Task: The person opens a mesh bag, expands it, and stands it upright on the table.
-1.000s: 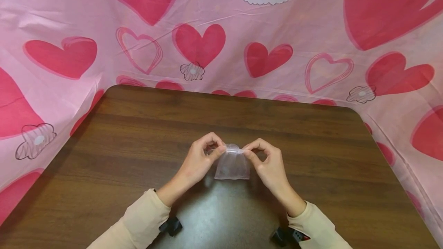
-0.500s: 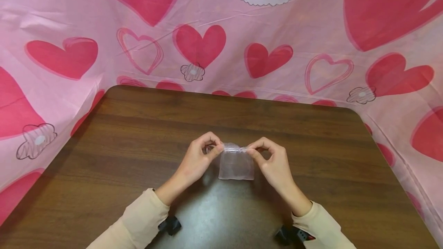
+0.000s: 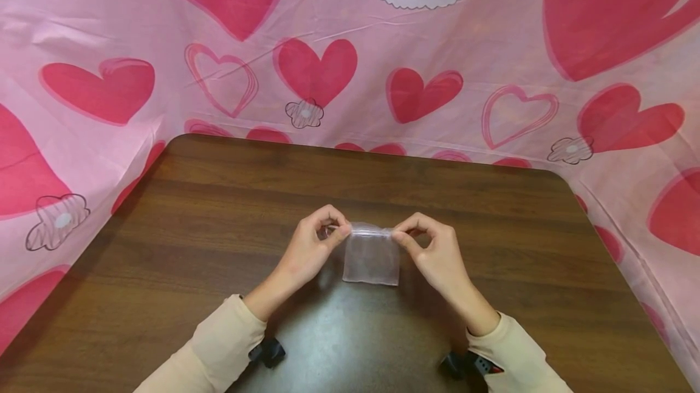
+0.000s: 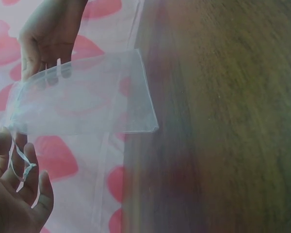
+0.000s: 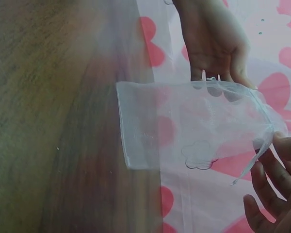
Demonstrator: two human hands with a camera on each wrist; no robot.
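Note:
A small sheer white organza drawstring pouch (image 3: 372, 261) hangs between both hands above the table, its gathered mouth at the top. My left hand (image 3: 312, 247) pinches the pouch's left top corner between thumb and index finger. At the right top corner, my right hand (image 3: 437, 253) pinches it the same way. In the left wrist view a ribbon loop (image 4: 25, 165) dangles beside the left fingers. A ribbon end (image 5: 243, 174) hangs by the right fingers in the right wrist view. Through the see-through fabric the backdrop shows, and I make out nothing inside the pouch.
Below lies a dark brown wooden table (image 3: 219, 211) with rounded far corners. A pink cloth with red hearts (image 3: 421, 95) rises behind it and along both sides. Black wrist devices (image 3: 268, 352) sit under the beige sleeves (image 3: 219, 338).
My right hand has moved a little to the right, and the pouch's mouth is stretched wider and flatter. The left hand has shifted slightly left and up.

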